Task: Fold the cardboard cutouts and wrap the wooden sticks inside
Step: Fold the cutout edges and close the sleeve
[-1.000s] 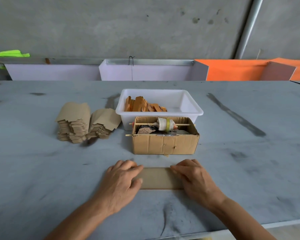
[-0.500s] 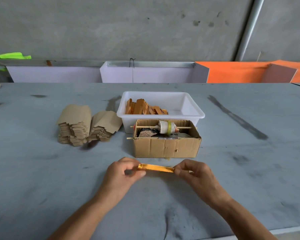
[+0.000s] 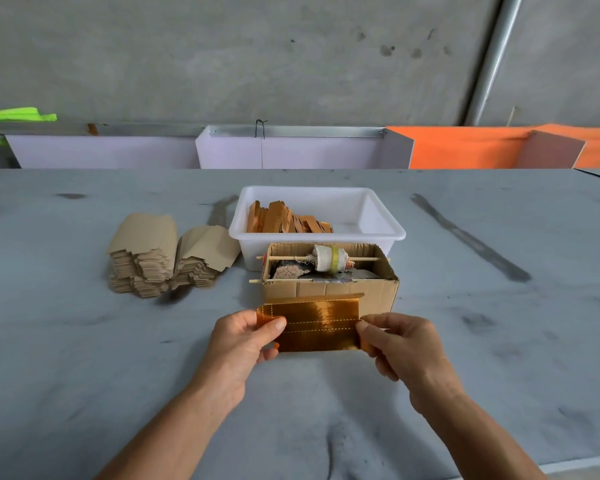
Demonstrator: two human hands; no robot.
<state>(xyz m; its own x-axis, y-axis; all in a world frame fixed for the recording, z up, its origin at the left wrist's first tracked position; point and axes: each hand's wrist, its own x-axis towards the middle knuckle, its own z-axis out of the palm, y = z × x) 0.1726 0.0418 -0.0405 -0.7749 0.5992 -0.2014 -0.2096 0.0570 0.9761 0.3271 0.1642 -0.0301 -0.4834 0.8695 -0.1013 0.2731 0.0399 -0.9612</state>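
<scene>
I hold a folded cardboard cutout [image 3: 314,323] up above the table, its shiny gold side with dashed fold lines facing me. My left hand [image 3: 246,344] pinches its left end, thumb on the front. My right hand [image 3: 400,341] pinches its right end. Two stacks of brown cardboard cutouts [image 3: 167,254] lie on the table to the left. Orange-brown wooden sticks [image 3: 284,221] lean together in the left half of a white plastic tub [image 3: 378,216]. No stick shows in the cutout I hold.
A small open cardboard box [image 3: 378,289] stands just behind my hands, with a spool of thread [image 3: 328,259] on a thin skewer across its top. White and orange panels [image 3: 465,147] line the table's far edge. The near table edge runs at lower right.
The cutout lay flat under both palms, brown side up. I lifted it off the table and turned it, so its gold face now stands towards me.
</scene>
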